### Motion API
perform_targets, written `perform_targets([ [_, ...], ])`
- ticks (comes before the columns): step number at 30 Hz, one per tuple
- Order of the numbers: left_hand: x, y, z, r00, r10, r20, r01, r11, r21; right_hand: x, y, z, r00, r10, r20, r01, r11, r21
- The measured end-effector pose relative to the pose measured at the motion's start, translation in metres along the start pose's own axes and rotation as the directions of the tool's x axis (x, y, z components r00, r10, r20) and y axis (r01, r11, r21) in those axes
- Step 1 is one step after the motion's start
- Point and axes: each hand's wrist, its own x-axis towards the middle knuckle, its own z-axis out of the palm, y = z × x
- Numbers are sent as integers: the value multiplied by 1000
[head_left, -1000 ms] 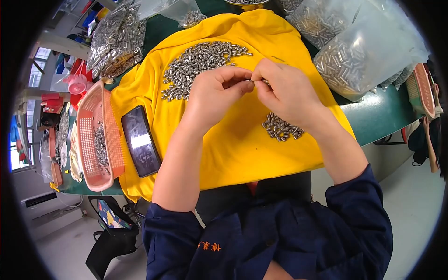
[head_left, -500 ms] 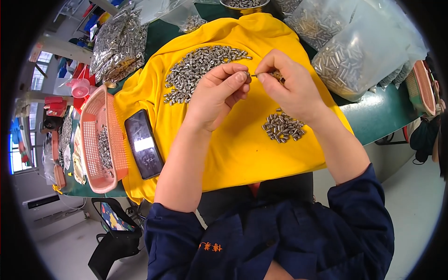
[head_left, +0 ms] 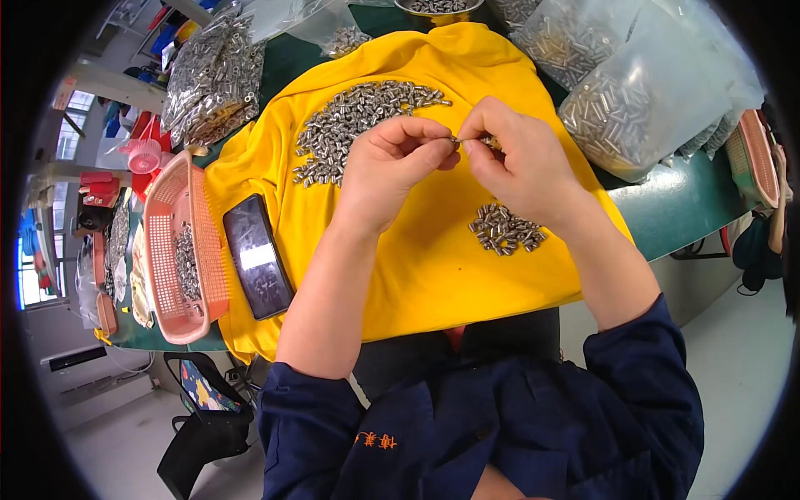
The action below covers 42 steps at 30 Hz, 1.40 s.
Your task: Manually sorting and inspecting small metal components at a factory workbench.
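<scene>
Above the yellow cloth (head_left: 417,275), my two hands meet fingertip to fingertip. My left hand (head_left: 379,179) is closed, its thumb and forefinger pinching a small metal cylinder (head_left: 454,140), mostly covered by the fingers. Opposite it, my right hand (head_left: 529,171) pinches a tiny dark, thin piece against that cylinder; its shape is hardly visible now. Some shiny bits show under the curled right fingers, too hidden to name. Beyond my left hand spreads a large pile of short metal cylinders (head_left: 342,125). A smaller pile of them (head_left: 506,230) lies below my right hand.
Left of the cloth stands a pink plastic basket (head_left: 169,308) with metal parts inside. A black phone (head_left: 257,258) lies beside it. Bags of metal parts (head_left: 212,83) stand at the far left, with more clear bags (head_left: 612,108) at the right. A metal bowl (head_left: 437,17) sits at the back.
My hands have come together: the left fingertips moved slightly right, closing the gap where the thin dark piece showed. My right hand has dropped slightly.
</scene>
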Motion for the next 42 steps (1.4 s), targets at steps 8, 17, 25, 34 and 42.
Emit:
perform_targets([
  [8,7,-3,-1,997,-39,-60,41,999,19,3,8,5,992,123,-7,-119,973,198],
  [17,-6,-11,28,977,-166,136,29,731,681,8,11,-26,934,118,-338,-88,991,101],
  [25,60,-4,-8,958,211,193,-245,256,935,10,12,-24,925,79,-373,-31,990,135],
  [34,89,4,-1,975,-56,214,-219,-135,966,10,18,-21,927,97,-363,-30,982,186],
  [42,15,2,1,999,-27,-38,36,966,255,4,11,-17,980,199,27,-197,931,306],
])
